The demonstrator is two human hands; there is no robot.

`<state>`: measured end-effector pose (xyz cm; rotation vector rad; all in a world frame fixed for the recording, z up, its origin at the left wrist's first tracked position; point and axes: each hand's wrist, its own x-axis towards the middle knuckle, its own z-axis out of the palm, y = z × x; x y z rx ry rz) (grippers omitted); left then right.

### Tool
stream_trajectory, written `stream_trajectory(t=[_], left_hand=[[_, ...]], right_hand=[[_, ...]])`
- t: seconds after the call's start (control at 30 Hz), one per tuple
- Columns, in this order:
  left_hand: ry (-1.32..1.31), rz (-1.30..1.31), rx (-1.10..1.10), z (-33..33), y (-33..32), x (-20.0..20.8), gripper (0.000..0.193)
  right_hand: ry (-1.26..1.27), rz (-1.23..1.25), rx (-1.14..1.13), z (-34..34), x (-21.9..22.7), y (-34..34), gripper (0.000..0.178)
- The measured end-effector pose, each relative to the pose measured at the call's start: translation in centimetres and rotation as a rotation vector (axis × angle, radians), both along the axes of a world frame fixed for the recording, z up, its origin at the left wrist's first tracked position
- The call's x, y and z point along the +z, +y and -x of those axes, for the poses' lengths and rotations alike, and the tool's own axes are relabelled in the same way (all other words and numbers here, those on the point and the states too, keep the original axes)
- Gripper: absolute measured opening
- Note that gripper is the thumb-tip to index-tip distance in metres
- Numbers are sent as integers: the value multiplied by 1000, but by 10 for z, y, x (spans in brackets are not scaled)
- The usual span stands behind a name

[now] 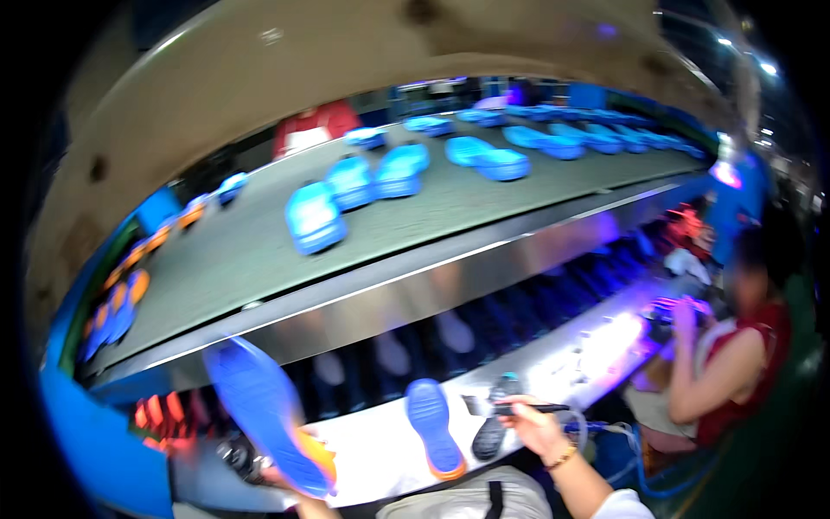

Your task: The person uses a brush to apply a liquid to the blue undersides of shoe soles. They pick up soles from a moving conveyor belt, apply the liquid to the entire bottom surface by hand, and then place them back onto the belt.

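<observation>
Overhead, blue shoe sole (264, 415), orange heel, tilted

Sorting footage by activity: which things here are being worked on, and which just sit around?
In use:
left hand holding blue sole
right hand holding black pen

Lying about:
second blue sole
dark sole
blue shoes on belt

On the desk (380, 450) before me a shoe sole (435, 428) lies at the middle, another sole (493, 428) just to its right. Behind the desk runs the conveyor belt (259, 251), carrying shoes (316, 221). A co-worker (743, 346) sits at my right.
</observation>
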<state>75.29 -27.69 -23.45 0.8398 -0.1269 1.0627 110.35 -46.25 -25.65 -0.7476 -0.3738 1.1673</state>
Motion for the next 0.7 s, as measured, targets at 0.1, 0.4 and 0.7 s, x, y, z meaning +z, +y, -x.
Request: stream_trajectory(t=[0.1, 0.4, 0.7], left_hand=[[327, 157, -87, -32, -34, -13, 75], [136, 626, -497, -115, -71, -35, 104], [157, 534, -511, -136, -69, -23, 97]], right_hand=[[-11, -49, 20, 9, 7, 8, 23], [-198, -103, 323, 49, 30, 45, 24], [-403, -35, 69, 43, 35, 82, 17]])
